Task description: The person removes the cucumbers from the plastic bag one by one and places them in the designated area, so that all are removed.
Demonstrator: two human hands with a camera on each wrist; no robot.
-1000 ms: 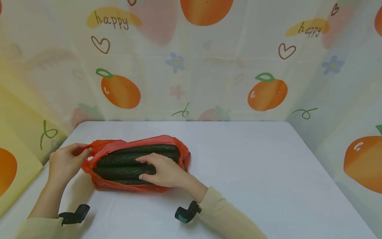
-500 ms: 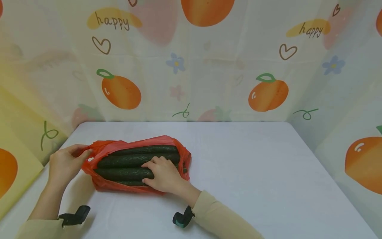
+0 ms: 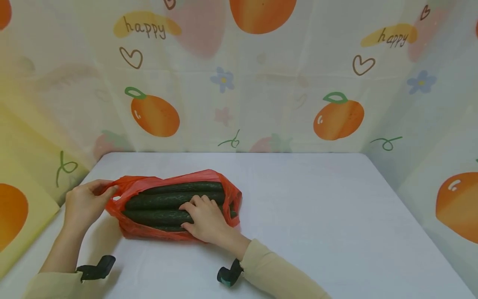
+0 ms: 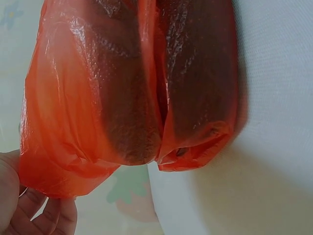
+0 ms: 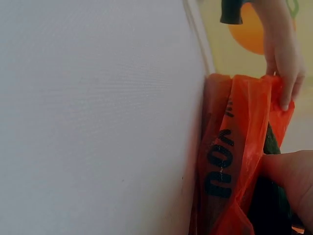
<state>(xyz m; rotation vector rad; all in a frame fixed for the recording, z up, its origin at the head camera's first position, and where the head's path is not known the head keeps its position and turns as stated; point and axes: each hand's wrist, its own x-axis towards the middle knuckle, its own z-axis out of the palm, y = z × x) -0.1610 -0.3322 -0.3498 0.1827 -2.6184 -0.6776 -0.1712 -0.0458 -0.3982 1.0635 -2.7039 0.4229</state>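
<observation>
Several long dark green cucumbers (image 3: 157,216) lie side by side in a red plastic bag (image 3: 164,237) on the table, the bag's mouth spread open upward. My left hand (image 3: 86,203) pinches the bag's left end between thumb and fingers; the left wrist view shows its fingertips (image 4: 67,215) at the thin red film. Over the right part of the cucumbers, my right hand (image 3: 209,218) grips one near the front, thumb on its near side and fingers bent across its top. In the right wrist view the thumb (image 5: 286,169) reaches in past the bag's wall.
A white tabletop (image 3: 317,216) extends to the right of the bag. Behind and at both sides hangs a pale curtain (image 3: 269,108) printed with oranges. Black wrist cameras (image 3: 96,269) sit on both wrists, close over the table.
My right hand has come down and slightly to the right onto the cucumbers, its fingers curling more. The left hand keeps its pinch on the bag. The view has shifted slightly.
</observation>
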